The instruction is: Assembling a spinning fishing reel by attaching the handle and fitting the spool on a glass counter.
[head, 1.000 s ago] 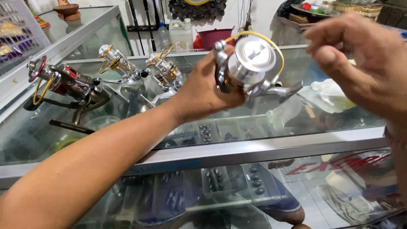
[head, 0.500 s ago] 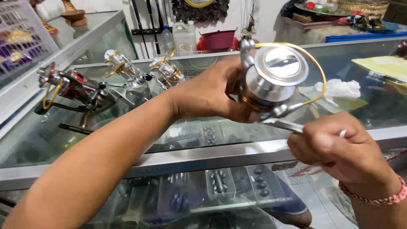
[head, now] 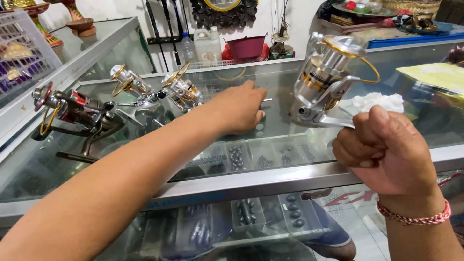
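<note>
While my right hand (head: 386, 150) curls its fingers (head: 360, 145) into a tight fist around the foot of the silver fishing reel (head: 326, 79), I hold that reel upright above the glass worktop (head: 290, 121), near a white cloth (head: 377, 102). My left hand (head: 238, 107) reaches forward, palm down, fingers loosely spread and grasping nothing, fingertips resting on the glass, forearm stretched across.

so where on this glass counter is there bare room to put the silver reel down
Bare glass lies between the left hand and the silver reel held in the right hand, and along the counter's front edge. The left side is crowded: a red reel and two gold-trimmed reels. White cloth fills the right.
</note>
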